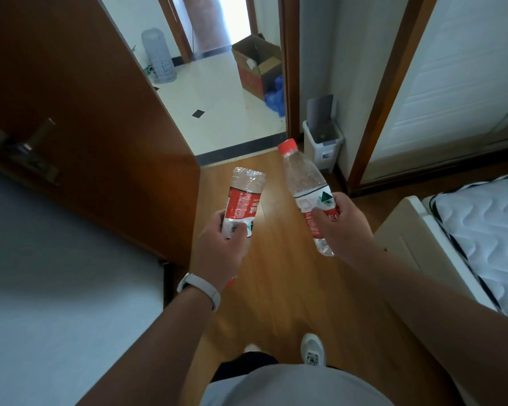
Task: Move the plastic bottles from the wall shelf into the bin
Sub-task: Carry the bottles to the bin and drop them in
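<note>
While L hand grips base-up bottle & R hand red-capped bottle, floor lies open to bin by doorframe.

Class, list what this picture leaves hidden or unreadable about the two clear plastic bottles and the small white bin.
Head view: neck of the upturned clear plastic bottle, covered by the left hand.
Head view: label print on the red-capped clear plastic bottle, blurred and partly under the right hand.
Head view: inside of the small white plastic bin, too far and small.
Head view: the wall shelf, outside the frame.
</note>
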Tool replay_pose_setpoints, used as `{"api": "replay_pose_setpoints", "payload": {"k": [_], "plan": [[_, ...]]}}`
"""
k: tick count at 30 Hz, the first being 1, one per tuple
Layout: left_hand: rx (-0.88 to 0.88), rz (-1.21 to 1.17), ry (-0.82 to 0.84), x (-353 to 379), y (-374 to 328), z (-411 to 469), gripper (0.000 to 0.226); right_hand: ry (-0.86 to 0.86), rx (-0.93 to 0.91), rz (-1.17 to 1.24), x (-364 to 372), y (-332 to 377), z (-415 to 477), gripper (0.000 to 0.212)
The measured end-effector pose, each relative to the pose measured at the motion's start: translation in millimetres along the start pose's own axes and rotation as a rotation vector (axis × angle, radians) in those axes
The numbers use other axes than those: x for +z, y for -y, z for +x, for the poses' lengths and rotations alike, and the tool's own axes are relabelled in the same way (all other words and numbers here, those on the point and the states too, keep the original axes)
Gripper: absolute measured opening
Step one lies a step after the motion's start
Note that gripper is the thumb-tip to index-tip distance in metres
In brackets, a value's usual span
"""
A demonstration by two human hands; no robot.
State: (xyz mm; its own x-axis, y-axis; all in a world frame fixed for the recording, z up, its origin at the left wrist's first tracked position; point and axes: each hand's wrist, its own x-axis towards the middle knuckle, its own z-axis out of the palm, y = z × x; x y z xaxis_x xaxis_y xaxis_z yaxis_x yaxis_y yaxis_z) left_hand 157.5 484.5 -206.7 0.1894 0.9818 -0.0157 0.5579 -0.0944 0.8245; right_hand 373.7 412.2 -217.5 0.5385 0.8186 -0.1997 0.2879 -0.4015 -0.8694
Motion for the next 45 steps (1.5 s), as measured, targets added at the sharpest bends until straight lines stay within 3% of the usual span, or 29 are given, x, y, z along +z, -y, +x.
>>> {"api": "replay_pose_setpoints", "payload": {"k": [5, 10, 17, 26, 31, 45], "plan": [[-0.001, 0.021, -0.009, 4.9, -0.9, 48.2, 0.022, 0.002, -0.019, -0.038, 10.0, 8.5, 37.3, 0.033], [-0.023, -0.023, 0.006, 17.1, 12.2, 116.0, 0.036, -0.017, 0.007, -0.052, 22.7, 19.1, 89.8, 0.031], [0.003, -0.095, 0.095, 23.6, 12.0, 248.0, 0.037, -0.103, 0.079, -0.103, 40.0, 71.9, 194.4, 0.024], [0.072, -0.043, 0.182, 18.2, 11.4, 395.3, 0.039, -0.175, 0.116, -0.106, 85.0, 126.2, 305.5, 0.034], [0.045, -0.066, 0.251, 37.1, 2.2, 442.2, 0.026, -0.179, 0.139, -0.102, 86.0, 126.1, 345.4, 0.025], [-0.014, 0.032, 0.332, 164.6, -47.7, 600.2, 0.024, -0.122, 0.263, -0.113, 29.5, 74.3, 546.9, 0.025]]}}
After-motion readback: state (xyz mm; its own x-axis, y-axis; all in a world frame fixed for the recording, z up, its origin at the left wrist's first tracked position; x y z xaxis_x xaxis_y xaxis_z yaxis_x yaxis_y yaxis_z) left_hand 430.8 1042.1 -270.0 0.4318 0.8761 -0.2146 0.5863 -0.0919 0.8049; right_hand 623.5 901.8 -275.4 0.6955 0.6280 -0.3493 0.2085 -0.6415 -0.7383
